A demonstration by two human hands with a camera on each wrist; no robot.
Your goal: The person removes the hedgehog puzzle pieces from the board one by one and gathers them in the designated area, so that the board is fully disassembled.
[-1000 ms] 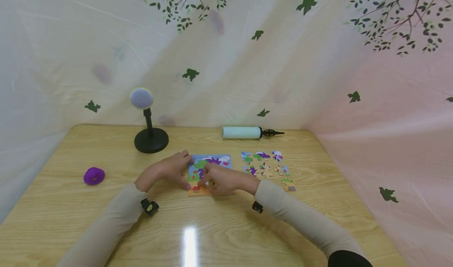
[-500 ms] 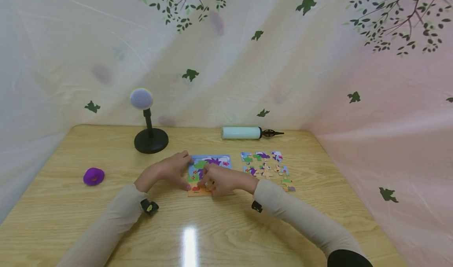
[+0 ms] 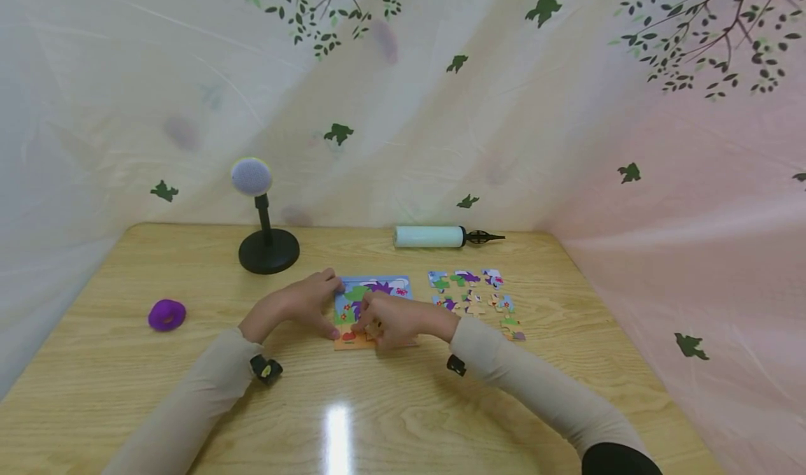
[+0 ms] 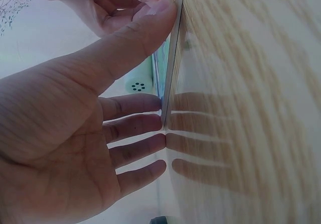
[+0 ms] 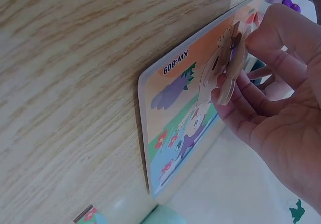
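Observation:
A colourful puzzle board [image 3: 379,279] with a printed cartoon picture lies flat on the wooden table. My left hand [image 3: 301,303] is at the board's left side. In the left wrist view its thumb [image 4: 145,30] touches the board's edge, and the other fingers stretch out straight by that edge and the tabletop. Over the board's lower middle, my right hand [image 3: 398,318] pinches a puzzle piece [image 5: 232,76]. The right wrist view has this piece tilted on edge against the board's surface. From the head, my right hand covers the piece and much of the board.
Several loose puzzle pieces [image 3: 474,304] lie right of the board. Behind them rests a pale blue hand pump [image 3: 431,236]. A microphone on a black stand [image 3: 269,251] stands at back left, and a purple ring-shaped object [image 3: 167,315] lies at left.

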